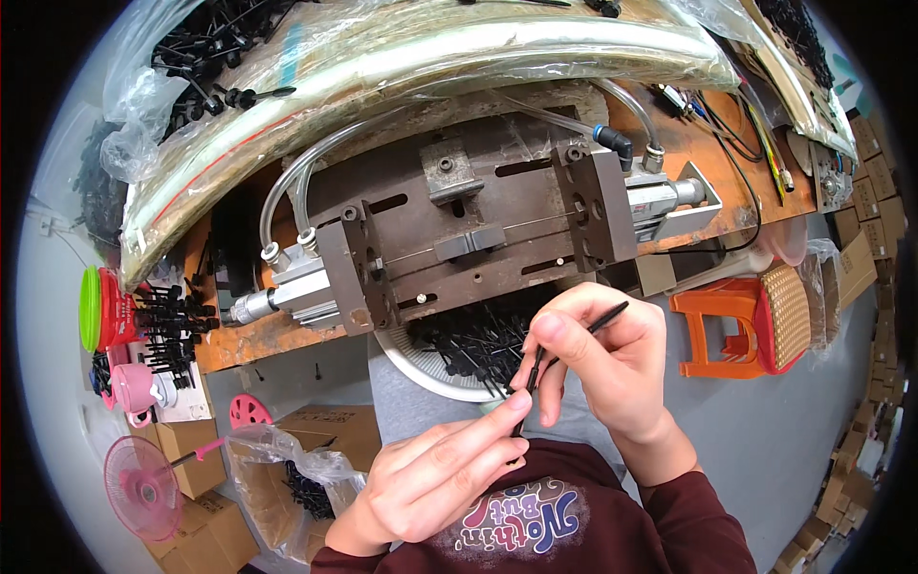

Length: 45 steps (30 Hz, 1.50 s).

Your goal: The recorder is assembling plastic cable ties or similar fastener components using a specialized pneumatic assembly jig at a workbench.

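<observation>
Above my lap, my left hand (pixel 435 478) is closed round the lower end of a slim black plastic rod (pixel 533 375), which stands upright and tilts slightly. The fingers of my right hand (pixel 612 368) pinch close to its upper end. A second black stick (pixel 610 316) pokes out past my right thumb and forefinger; whether it joins the first piece I cannot tell. Just beyond both hands, a pale round basket (pixel 402 359) holds a heap of black rod-shaped parts (pixel 478 340). The lower tips in my left hand are mostly hidden by its fingers.
A brown metal fixture (pixel 516 273) with air cylinders (pixel 306 292) and clear hoses spans the wooden bench (pixel 258 340). Plastic-wrapped padding (pixel 430 53) lies behind it. An orange stool (pixel 712 325) stands right; a pink fan (pixel 143 488) and a plastic-lined carton (pixel 330 430) are left.
</observation>
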Tool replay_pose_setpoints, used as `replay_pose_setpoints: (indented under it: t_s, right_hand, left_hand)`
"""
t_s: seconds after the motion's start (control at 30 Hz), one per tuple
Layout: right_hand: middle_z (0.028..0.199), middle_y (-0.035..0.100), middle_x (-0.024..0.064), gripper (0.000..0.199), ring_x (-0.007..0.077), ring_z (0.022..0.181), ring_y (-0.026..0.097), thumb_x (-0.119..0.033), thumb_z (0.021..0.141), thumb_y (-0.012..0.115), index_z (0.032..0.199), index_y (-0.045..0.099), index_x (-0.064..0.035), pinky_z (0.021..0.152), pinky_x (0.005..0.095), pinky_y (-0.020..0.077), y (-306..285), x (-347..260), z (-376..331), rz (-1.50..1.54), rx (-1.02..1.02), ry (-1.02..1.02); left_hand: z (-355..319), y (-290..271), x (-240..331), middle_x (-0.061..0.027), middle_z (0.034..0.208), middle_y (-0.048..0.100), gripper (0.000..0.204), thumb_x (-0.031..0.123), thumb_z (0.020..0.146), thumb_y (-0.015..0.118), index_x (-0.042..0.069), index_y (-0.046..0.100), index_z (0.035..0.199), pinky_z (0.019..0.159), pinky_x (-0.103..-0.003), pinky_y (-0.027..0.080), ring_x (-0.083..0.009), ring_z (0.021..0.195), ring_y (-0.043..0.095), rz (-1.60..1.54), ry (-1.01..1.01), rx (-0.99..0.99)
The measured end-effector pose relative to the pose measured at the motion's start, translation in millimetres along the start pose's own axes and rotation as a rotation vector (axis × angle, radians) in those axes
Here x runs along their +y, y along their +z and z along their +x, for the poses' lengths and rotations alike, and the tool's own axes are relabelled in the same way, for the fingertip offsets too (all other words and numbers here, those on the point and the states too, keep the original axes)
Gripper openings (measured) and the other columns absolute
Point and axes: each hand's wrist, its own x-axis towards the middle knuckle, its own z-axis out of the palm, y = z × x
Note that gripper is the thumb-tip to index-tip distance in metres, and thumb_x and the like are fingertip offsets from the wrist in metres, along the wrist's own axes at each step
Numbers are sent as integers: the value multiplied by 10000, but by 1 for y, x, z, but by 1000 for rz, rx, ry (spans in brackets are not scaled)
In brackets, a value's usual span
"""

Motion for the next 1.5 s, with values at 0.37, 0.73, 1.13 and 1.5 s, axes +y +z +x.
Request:
replay_pose_setpoints:
  t_s: [0.37,0.73,1.13,1.5]
  right_hand:
    - [760,694,109,128,105,510,628,-76,976,624,955,669,42,428,214,476,-1,1,-1,-8,-28,51]
    - [985,707,189,238,228,760,719,9,978,543,1206,568,74,720,323,589,-19,0,-12,-23,-8,-22]
    - [859,732,225,65,153,527,668,22,908,663,921,638,80,444,241,518,-29,-5,-11,-31,26,146]
    - [766,724,173,102,131,512,654,36,879,708,834,616,39,416,219,485,-28,3,-10,-46,52,105]
  left_hand:
    - [2,-2,-1,-218,1171,681,299,0,689,819,-50,713,965,688,-308,603,-252,828,726,-34,-14,-30]
    - [31,22,-28,-203,1228,658,256,20,719,774,-57,685,946,716,-328,571,-268,882,702,419,-40,87]
    - [52,23,-31,-137,1216,691,231,66,729,797,-13,710,927,536,-272,478,-161,566,617,609,-125,-19]
    - [53,21,-31,-138,1175,706,269,104,711,829,-2,718,932,534,-262,504,-174,619,669,537,-132,17]
